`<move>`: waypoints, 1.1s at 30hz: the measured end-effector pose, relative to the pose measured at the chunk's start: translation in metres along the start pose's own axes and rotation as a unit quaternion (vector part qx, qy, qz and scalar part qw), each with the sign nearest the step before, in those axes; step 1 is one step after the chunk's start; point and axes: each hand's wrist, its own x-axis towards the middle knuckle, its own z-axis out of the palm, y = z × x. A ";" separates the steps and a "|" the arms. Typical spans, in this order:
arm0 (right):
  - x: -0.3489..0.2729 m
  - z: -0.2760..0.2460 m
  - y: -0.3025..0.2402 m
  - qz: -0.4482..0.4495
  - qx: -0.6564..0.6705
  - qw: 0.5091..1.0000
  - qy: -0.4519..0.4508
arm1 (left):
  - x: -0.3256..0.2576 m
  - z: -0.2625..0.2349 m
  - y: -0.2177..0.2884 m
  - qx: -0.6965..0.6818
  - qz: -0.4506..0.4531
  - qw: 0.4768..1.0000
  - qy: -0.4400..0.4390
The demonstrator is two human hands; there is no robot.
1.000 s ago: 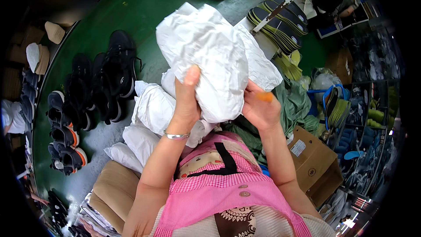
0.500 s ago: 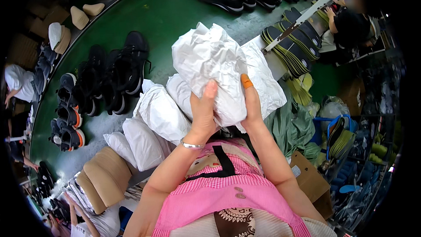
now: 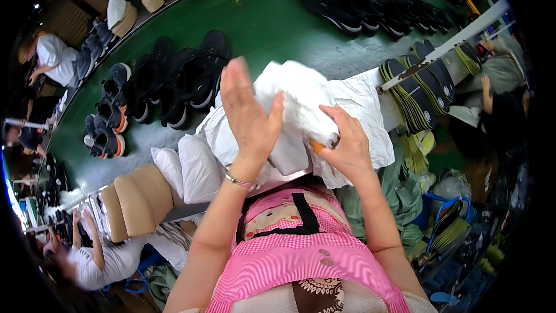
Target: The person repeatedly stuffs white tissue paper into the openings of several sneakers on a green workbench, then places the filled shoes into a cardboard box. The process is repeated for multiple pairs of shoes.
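Note:
A crumpled wad of white paper (image 3: 294, 90) is held above the near edge of the bench. My right hand (image 3: 346, 144) grips its right side, thumb below and fingers on top; an orange covering shows on one digit. My left hand (image 3: 249, 113) is raised at the wad's left, palm flat and fingers stretched out, slightly blurred. Whether its thumb touches the paper I cannot tell. Flat white paper sheets (image 3: 366, 113) lie under and right of my right hand. White paper-wrapped bundles (image 3: 198, 168) line the bench edge to the left.
Pairs of black shoes (image 3: 202, 69) and grey-orange shoes (image 3: 109, 113) stand on the green table (image 3: 260, 23). More black shoes (image 3: 370, 8) form a row at the back. Insole stacks (image 3: 411, 95) sit right, by a white metal post (image 3: 446, 43). Beige padded pieces (image 3: 136, 200) lie left. Other people work nearby.
My left hand has come off the paper wad and opened out flat. The right hand keeps hold of the wad, now gripping its lower right side. The whole view has shifted.

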 end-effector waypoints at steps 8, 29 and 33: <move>0.011 -0.022 -0.023 -0.058 0.107 0.972 -0.200 | 0.016 -0.063 -0.036 -0.035 -0.086 0.887 -0.453; 0.063 0.103 -0.049 0.137 0.320 0.920 -0.181 | -0.029 -0.364 -0.404 0.381 -0.413 0.817 -0.129; 0.086 0.140 -0.067 0.170 0.269 0.939 -0.129 | -0.043 -0.448 -0.509 0.452 -0.491 0.745 0.010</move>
